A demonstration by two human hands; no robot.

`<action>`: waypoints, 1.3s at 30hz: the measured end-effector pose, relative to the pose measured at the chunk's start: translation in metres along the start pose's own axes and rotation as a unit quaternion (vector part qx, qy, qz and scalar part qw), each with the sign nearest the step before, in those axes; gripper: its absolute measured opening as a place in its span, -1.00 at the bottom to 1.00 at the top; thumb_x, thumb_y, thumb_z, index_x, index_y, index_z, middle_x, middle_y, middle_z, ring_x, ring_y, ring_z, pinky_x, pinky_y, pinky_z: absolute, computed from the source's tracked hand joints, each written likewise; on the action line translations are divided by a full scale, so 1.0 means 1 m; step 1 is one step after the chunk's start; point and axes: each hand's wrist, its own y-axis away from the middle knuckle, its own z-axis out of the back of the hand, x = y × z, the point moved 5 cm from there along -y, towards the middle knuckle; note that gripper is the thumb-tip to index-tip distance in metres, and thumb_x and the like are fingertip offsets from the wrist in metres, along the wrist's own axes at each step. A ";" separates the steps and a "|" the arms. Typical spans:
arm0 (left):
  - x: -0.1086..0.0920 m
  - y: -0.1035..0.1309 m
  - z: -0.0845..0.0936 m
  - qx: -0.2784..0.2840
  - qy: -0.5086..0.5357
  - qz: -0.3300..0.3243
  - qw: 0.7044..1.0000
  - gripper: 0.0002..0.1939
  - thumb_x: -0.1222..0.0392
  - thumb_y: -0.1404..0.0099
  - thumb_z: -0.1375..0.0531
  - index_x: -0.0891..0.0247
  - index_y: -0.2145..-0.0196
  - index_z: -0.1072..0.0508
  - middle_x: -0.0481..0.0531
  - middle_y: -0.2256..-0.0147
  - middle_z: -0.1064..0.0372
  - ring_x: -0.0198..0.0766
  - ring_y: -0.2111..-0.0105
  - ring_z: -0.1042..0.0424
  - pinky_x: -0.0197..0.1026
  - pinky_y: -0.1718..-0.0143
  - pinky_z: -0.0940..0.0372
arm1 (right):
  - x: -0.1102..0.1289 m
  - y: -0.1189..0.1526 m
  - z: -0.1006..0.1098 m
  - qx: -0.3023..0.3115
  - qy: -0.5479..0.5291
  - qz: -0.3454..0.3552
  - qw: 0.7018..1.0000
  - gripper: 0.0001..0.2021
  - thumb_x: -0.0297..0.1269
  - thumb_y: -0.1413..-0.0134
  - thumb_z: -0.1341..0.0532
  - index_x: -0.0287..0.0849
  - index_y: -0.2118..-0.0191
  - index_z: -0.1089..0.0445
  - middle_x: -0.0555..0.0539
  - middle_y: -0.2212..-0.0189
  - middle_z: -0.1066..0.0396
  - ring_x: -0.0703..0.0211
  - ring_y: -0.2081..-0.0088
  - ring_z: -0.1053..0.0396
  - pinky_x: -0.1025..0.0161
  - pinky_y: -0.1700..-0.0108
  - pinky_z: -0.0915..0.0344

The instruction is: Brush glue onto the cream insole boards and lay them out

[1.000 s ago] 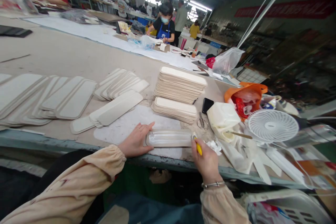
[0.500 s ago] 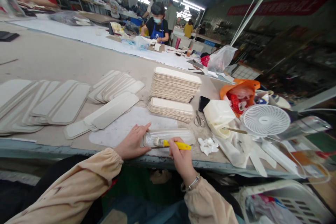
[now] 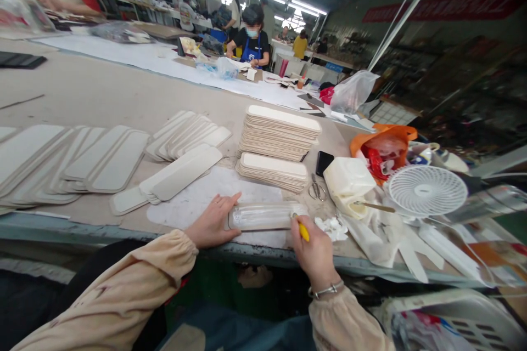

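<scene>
A long pale panel with rounded corners (image 3: 263, 216) lies near the table's front edge, with wet-looking streaks along it. My left hand (image 3: 214, 222) rests at its left end, thumb and fingers apart on either side of the corner. In my right hand (image 3: 313, 244) is a yellow-handled brush (image 3: 303, 231), its tip at the panel's right end and mostly hidden by the fingers. White paper (image 3: 177, 203) lies beneath the panel. Behind it stand two stacks of similar panels, a tall one (image 3: 278, 134) and a low one (image 3: 272, 171).
Fanned panels (image 3: 111, 162) spread over the left side. To the right are scissors (image 3: 317, 189), a phone (image 3: 325, 163), a white container (image 3: 349, 178), crumpled white scraps (image 3: 332, 227), an orange bag (image 3: 382, 148) and a white fan (image 3: 427, 190). A person (image 3: 251, 44) works across the table.
My right hand has moved right with the brush, from the panel's left part to its right end, and the brush handle is now steeper. My left hand stays at the left end.
</scene>
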 end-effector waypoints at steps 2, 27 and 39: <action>0.000 0.000 0.000 -0.005 0.000 -0.004 1.000 -0.07 0.07 -0.08 -0.27 0.27 -0.29 0.10 0.24 -0.07 -0.27 0.04 -0.12 -0.24 0.28 -0.26 0.13 | 0.031 0.004 -0.012 0.046 -0.066 0.064 0.995 -0.74 -0.18 -0.29 -0.01 -0.18 0.27 -0.38 -0.05 0.48 -0.41 0.18 0.42 -0.39 0.30 0.34 -0.19; 0.001 -0.001 -0.001 -0.006 -0.003 -0.009 1.000 -0.08 0.02 -0.09 -0.27 0.28 -0.29 0.07 0.24 -0.07 -0.27 0.06 -0.11 -0.25 0.26 -0.25 0.10 | 0.059 0.001 -0.039 0.063 -0.243 0.005 0.968 -0.76 -0.16 -0.28 -0.04 -0.16 0.25 -0.37 -0.03 0.41 -0.43 0.21 0.39 -0.40 0.31 0.30 -0.25; -0.002 -0.002 0.002 0.007 -0.013 0.001 1.000 -0.12 0.05 -0.09 -0.26 0.33 -0.27 0.03 0.27 -0.07 -0.27 0.06 -0.12 -0.24 0.25 -0.27 0.13 | -0.043 -0.010 0.010 -0.042 -0.202 -0.230 0.951 -0.66 0.02 -0.13 -0.11 -0.17 0.40 -0.36 0.10 0.72 -0.21 0.21 0.60 -0.25 0.30 0.46 -0.15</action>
